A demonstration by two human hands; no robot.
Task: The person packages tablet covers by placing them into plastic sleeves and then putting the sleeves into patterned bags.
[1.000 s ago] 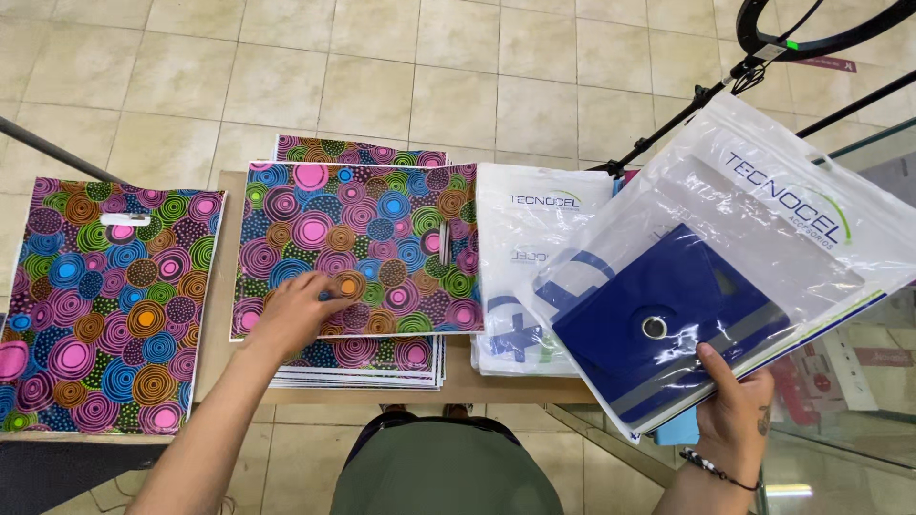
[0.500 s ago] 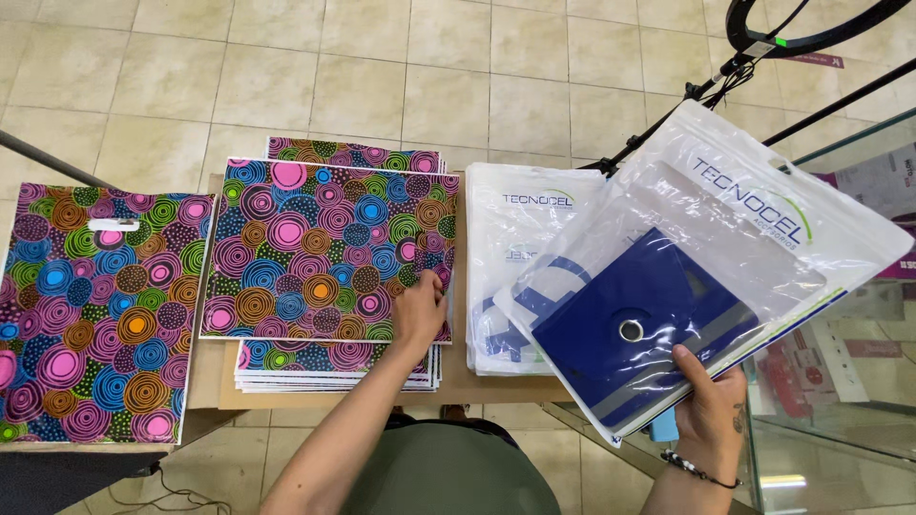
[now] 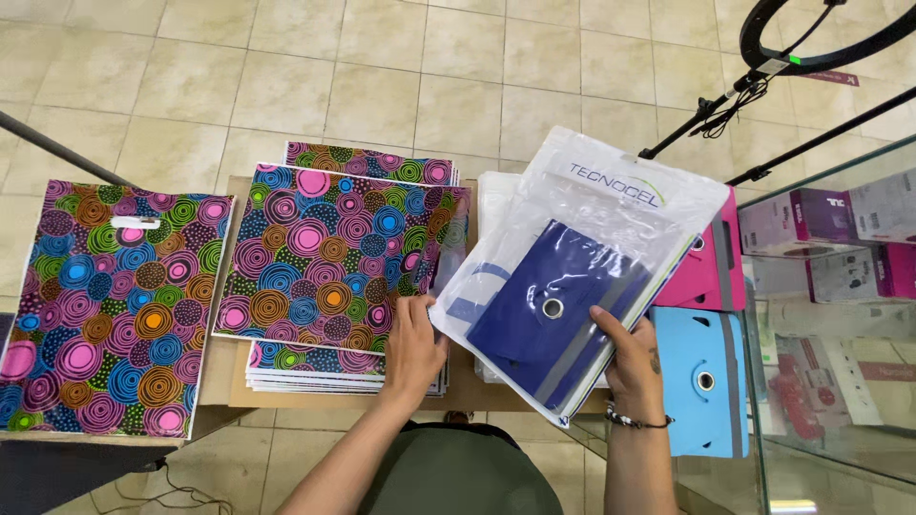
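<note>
My right hand [image 3: 632,355] grips a clear plastic packet [image 3: 592,219] with a dark blue case [image 3: 553,310] inside, held tilted over a small table. My left hand [image 3: 414,345] rests with fingers on the right edge of a colourful circle-patterned bag [image 3: 324,257], lifting its corner slightly. That bag lies on top of a stack of like-patterned bags [image 3: 315,367]. The packet partly covers white plastic bags [image 3: 496,205] lying beside the stack.
Another patterned bag [image 3: 105,305] lies flat at the left. A pink case [image 3: 711,272] and a light blue case [image 3: 701,381] lie on a glass counter [image 3: 830,172] at the right, with boxes beneath the glass. Black stand legs [image 3: 763,86] cross the tiled floor.
My left hand slid from the middle of the patterned bag to its right edge. My right hand brought the packet leftward, over the white bags.
</note>
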